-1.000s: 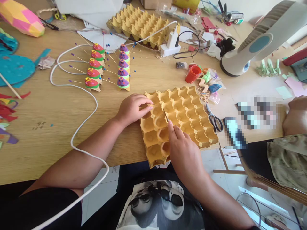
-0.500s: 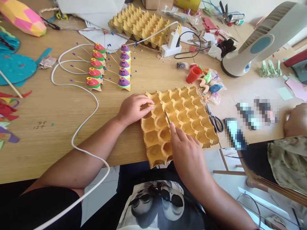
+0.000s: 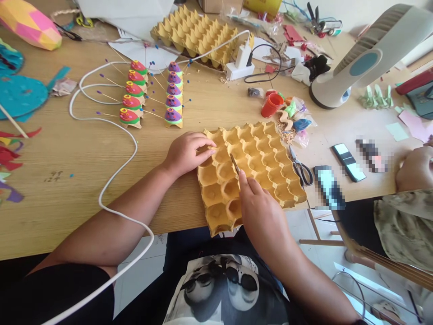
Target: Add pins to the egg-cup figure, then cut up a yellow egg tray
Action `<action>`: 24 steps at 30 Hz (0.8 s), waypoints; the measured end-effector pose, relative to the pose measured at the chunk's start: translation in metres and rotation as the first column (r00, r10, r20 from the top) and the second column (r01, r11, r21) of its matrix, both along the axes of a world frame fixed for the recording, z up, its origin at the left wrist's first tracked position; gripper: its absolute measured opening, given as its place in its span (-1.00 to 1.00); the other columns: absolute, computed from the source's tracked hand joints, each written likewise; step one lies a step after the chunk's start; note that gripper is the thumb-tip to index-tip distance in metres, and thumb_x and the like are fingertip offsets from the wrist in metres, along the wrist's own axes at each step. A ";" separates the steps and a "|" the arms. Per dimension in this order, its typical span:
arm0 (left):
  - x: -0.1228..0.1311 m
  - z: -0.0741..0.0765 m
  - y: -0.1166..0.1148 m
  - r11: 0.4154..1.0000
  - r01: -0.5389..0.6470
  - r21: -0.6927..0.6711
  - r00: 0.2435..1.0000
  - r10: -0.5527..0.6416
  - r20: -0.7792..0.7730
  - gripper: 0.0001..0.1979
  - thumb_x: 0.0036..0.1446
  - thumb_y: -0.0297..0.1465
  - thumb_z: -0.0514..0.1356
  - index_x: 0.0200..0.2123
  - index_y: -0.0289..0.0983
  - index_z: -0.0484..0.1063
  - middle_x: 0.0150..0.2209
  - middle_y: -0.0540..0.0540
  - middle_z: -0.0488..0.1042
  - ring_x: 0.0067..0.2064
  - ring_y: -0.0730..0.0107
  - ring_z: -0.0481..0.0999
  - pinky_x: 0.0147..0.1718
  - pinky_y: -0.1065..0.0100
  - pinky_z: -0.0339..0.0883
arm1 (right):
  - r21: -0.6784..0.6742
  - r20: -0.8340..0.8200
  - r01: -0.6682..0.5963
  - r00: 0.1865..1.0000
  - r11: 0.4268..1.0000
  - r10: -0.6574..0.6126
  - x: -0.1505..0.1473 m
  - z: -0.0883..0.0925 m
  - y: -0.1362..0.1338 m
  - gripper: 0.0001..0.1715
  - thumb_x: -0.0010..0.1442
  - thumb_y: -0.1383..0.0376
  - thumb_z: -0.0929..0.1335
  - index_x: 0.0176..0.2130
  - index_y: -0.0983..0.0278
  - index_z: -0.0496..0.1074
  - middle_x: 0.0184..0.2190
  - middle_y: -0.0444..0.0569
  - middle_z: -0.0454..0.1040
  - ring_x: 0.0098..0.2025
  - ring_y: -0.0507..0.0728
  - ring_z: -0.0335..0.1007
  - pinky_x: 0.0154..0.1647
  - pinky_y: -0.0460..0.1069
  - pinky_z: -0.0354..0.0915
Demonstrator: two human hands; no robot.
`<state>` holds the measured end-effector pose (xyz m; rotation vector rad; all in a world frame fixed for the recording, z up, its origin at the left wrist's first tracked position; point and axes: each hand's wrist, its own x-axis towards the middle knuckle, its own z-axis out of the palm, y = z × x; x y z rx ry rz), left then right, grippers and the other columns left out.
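A yellow cardboard egg tray lies at the table's near edge and juts over it. My left hand presses on the tray's left rim with its fingers curled over the edge. My right hand is closed round a thin blade, whose tip is set into the tray between two rows of cups, near the middle. A cut line runs along that row toward me.
Two rows of painted egg-cup figures with pins stand behind my left hand. A white cable loops across the table. Scissors, a red cup, a second egg tray, a fan and another person's hand are nearby.
The blade has crept a little farther away from me along the row of cups. My left hand has stayed put on the tray's rim.
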<state>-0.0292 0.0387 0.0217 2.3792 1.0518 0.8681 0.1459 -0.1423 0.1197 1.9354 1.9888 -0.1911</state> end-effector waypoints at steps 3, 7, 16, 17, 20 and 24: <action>0.000 -0.001 0.000 1.000 -0.001 0.003 1.000 0.001 0.005 -0.78 0.25 -0.27 0.24 -0.17 -0.22 0.65 -0.15 -0.10 0.65 -0.19 0.24 0.56 -0.10 0.24 0.39 | -0.030 0.020 -0.013 1.000 0.999 0.013 -0.002 0.003 -0.001 -0.10 0.25 0.61 0.19 0.50 0.33 0.04 0.24 0.18 0.45 -0.04 0.13 0.56 -0.11 -0.06 0.52; 0.000 -0.002 0.000 1.000 -0.001 0.005 1.000 0.001 0.009 -0.79 0.25 -0.27 0.25 -0.18 -0.22 0.66 -0.16 -0.09 0.65 -0.19 0.25 0.56 -0.11 0.25 0.40 | -0.069 0.018 -0.036 0.999 0.997 0.037 0.002 0.007 -0.009 -0.07 0.20 0.65 0.19 0.49 0.33 0.06 0.32 0.18 0.39 0.01 0.13 0.56 -0.03 -0.04 0.52; -0.001 -0.004 0.001 1.000 0.010 0.016 0.999 -0.011 0.036 -0.79 0.25 -0.28 0.25 -0.18 -0.22 0.65 -0.16 -0.10 0.65 -0.18 0.24 0.57 -0.12 0.25 0.40 | -0.112 -0.045 -0.038 0.998 0.993 0.033 0.011 0.018 -0.003 -0.11 0.27 0.59 0.22 0.51 0.41 -0.01 0.30 0.24 0.40 0.02 0.16 0.57 0.01 0.00 0.53; -0.001 -0.003 0.001 1.000 0.011 0.015 0.999 -0.011 0.037 -0.79 0.25 -0.28 0.25 -0.18 -0.22 0.65 -0.16 -0.10 0.65 -0.18 0.24 0.57 -0.12 0.25 0.40 | -0.116 -0.042 -0.036 0.999 0.993 0.031 0.012 0.020 -0.003 -0.10 0.26 0.59 0.23 0.51 0.40 -0.02 0.31 0.23 0.39 0.01 0.16 0.58 -0.01 -0.01 0.53; -0.001 -0.003 0.001 1.000 0.008 0.008 0.999 -0.008 0.033 -0.79 0.25 -0.28 0.25 -0.18 -0.22 0.65 -0.16 -0.10 0.65 -0.17 0.24 0.56 -0.12 0.25 0.40 | -0.112 -0.034 -0.031 0.999 0.993 0.027 0.012 0.024 -0.004 -0.06 0.23 0.60 0.23 0.51 0.40 -0.04 0.33 0.22 0.37 -0.03 0.16 0.59 -0.09 -0.01 0.55; 0.000 -0.002 0.000 1.000 -0.001 0.003 1.000 0.001 0.025 -0.79 0.25 -0.28 0.25 -0.17 -0.22 0.65 -0.17 -0.09 0.65 -0.18 0.25 0.56 -0.14 0.26 0.40 | -0.119 -0.041 -0.032 0.999 0.992 0.027 0.013 0.024 -0.006 -0.08 0.24 0.60 0.22 0.51 0.40 -0.04 0.29 0.21 0.41 -0.04 0.16 0.59 -0.10 0.00 0.55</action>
